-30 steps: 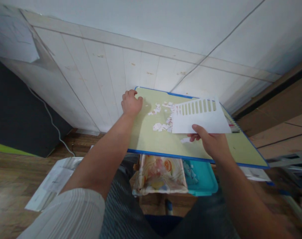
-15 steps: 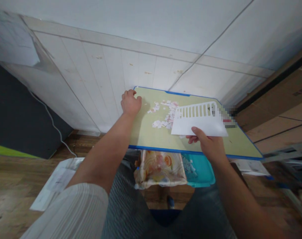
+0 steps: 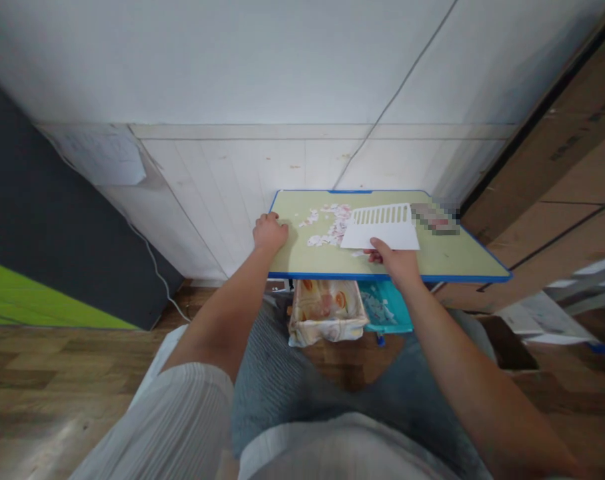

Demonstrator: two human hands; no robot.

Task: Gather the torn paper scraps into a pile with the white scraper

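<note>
My right hand point(image 3: 395, 259) grips the near edge of a flat white sheet point(image 3: 380, 237), thumb on top and fingers beneath. A row of slots runs along the sheet's far half. Its left side reaches the heap of small paper scraps point(image 3: 338, 227), some white and some pinkish, and partly covers it. My left hand point(image 3: 271, 233) rests at the left edge of the pale yellow-green tabletop point(image 3: 295, 257), thumb apart from loosely bent fingers, with nothing visible in it. Several scraps lie scattered on the heap's left side.
Below the table's blue front edge stand a box lined with fruit-patterned cloth or plastic point(image 3: 327, 327) and a teal tray point(image 3: 401, 323) holding scraps. A blurred-out object point(image 3: 436, 219) lies at the back right. Large cardboard boxes point(image 3: 547, 193) rise on the right; a white wall is behind.
The camera view has tilted and levelled, so the table appears farther off. My right hand still holds the slotted sheet beside the scraps. My left hand stays at the table's left edge.
</note>
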